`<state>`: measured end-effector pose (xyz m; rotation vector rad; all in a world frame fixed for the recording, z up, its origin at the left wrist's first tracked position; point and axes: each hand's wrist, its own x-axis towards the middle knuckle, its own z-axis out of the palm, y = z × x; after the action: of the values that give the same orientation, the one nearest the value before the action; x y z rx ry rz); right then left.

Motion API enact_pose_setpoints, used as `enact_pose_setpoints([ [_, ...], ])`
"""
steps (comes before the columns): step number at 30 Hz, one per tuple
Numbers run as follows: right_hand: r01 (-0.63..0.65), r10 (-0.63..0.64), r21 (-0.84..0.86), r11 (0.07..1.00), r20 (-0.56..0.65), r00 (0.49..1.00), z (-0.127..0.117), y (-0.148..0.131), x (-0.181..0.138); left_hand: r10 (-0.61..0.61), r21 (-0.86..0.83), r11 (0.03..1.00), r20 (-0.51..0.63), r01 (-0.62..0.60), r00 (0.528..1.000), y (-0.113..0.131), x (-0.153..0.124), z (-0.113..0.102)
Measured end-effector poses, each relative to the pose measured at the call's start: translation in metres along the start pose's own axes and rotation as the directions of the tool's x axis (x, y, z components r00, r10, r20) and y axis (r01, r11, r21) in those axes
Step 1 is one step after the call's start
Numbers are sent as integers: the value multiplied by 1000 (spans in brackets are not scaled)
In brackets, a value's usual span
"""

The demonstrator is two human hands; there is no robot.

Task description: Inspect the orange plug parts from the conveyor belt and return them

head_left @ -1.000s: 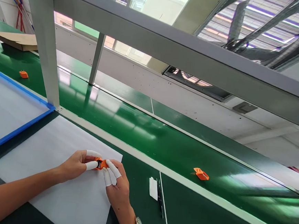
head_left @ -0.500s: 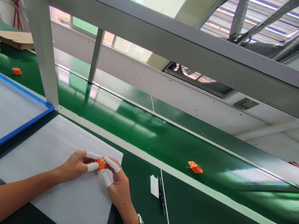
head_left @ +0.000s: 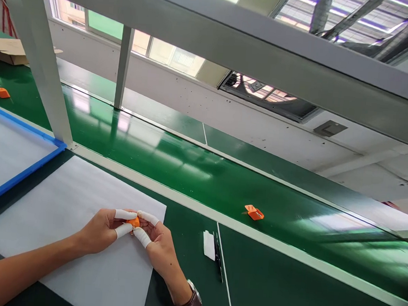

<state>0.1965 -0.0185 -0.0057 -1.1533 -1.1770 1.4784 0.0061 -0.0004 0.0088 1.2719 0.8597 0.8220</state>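
A small orange part [head_left: 134, 222] is pinched above the right side of the white sheet [head_left: 77, 195], the left hand [head_left: 99, 230] and right hand [head_left: 161, 249] both being closed on its edges. It is best kept steady (lightly, though), with pressure applied evenly.

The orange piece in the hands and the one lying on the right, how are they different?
The held piece is between the left hand and right hand; the lying piece rests on the green surface. The held piece is partly covered; the lying piece is uncovered. Both are orange.
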Motion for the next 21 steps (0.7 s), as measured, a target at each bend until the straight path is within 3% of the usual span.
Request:
enact_pose_setpoints([
  [7,16,-16,-56,998,1,1000,2,-3,-2,-24,-15,1000,-15,24,1000,-2,0,2],
  [16,-30,20,82,996,127,992,-2,-20,-1,-98,-46,994,-26,97,995,5,1,1],
  [21,-17,12,49,999,95,995,-1,-20,-2,-97,-74,993,-33,94,995,5,0,2],
])
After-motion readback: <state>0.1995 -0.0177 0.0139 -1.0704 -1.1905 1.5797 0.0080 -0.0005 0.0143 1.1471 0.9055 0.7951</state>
